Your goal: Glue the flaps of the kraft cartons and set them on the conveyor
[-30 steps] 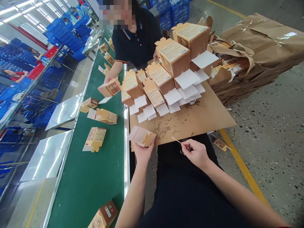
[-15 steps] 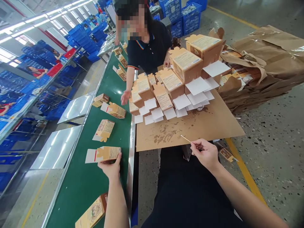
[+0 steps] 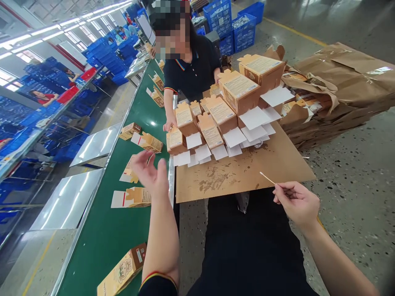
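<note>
My left hand (image 3: 150, 172) is raised over the green conveyor belt (image 3: 92, 246), fingers apart and holding nothing. Below it lies a small carton (image 3: 140, 197) with a white flap to its left, and another carton (image 3: 128, 169) is partly hidden behind the hand. Between the thumb and fingers of my right hand (image 3: 296, 201) is a cotton swab (image 3: 267, 177), its white tip pointing up and left. That hand hovers near the front right edge of a brown cardboard sheet (image 3: 247, 176), where several cartons (image 3: 214, 133) with white flaps stand grouped.
Across the sheet a co-worker (image 3: 197, 70) reaches a hand to the leftmost carton of the group. Brown paper-wrapped stacks (image 3: 348, 90) sit at the right. Another carton (image 3: 123, 269) lies on the near belt. Blue crates (image 3: 217, 18) stand behind.
My left hand has let go of the carton on the belt and moved up. My right hand has moved right with the swab. The co-worker's hand has reached a carton on the sheet.
</note>
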`<act>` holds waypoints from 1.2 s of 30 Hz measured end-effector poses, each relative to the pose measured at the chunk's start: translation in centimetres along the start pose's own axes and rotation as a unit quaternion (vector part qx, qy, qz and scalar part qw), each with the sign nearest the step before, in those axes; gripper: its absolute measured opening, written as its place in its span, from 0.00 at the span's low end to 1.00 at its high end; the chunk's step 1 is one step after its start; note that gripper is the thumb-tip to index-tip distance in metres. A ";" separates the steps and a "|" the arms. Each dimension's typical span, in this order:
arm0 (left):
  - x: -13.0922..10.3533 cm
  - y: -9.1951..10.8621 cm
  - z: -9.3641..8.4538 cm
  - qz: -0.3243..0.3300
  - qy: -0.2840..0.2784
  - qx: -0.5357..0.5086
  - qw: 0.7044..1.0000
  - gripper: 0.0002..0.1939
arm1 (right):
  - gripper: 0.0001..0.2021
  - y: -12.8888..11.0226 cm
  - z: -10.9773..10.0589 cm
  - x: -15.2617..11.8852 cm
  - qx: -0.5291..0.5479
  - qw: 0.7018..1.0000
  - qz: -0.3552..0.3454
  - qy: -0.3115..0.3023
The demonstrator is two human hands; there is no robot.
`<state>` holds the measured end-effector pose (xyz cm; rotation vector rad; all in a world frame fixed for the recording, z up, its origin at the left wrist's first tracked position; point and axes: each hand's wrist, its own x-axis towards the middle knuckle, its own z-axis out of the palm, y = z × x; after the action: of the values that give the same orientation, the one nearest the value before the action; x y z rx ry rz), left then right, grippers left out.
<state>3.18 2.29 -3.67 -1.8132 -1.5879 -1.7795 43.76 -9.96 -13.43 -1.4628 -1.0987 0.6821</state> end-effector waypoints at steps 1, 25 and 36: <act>1.8 0.5 1.7 0.020 -0.035 -0.004 0.999 0.23 | 0.27 0.0 0.0 -0.1 0.007 1.000 0.002 0.003; 0.5 4.8 13.3 0.130 -0.453 0.243 0.848 0.43 | 0.22 1.2 -2.0 -2.6 0.011 1.000 -0.003 0.029; -5.3 9.0 5.3 0.155 -0.500 0.157 0.837 0.30 | 0.23 0.3 -2.3 -2.0 0.013 0.999 0.007 0.048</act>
<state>14.47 -0.67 -4.52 -2.7705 -1.5194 -0.3177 45.10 -12.74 -13.55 -1.4680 -1.0032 0.6274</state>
